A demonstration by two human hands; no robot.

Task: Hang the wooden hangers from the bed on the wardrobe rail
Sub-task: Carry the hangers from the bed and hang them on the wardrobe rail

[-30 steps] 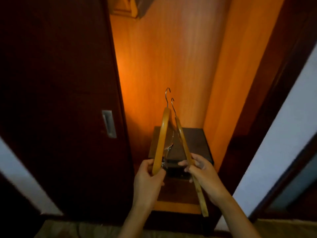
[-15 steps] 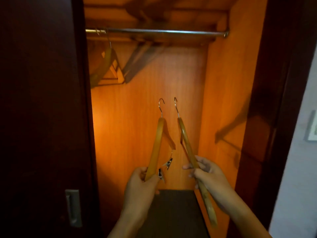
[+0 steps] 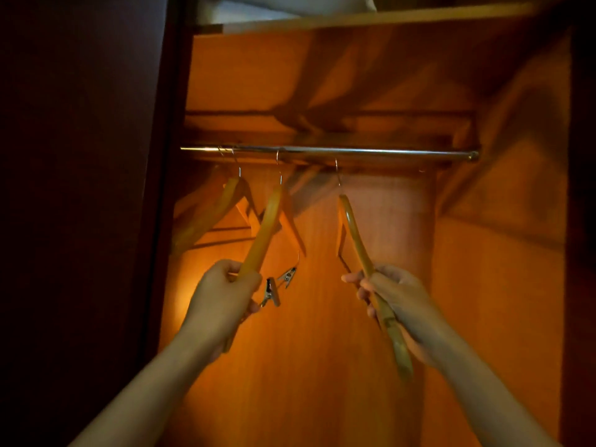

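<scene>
Hung hanger (image 3: 209, 217) at rail's (image 3: 371, 152) left; door (image 3: 80, 188) beside.

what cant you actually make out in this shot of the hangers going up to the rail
Head view only:
- Whether the hooks of the clip hanger and the plain hanger sit over the rail: too small and blurred.
- How many hung hangers there are: blurred, overlapping, partly behind the dark door.
- The rail's left end: hidden by that door.
- The white thing on the top shelf: cut off by the top edge.
</scene>
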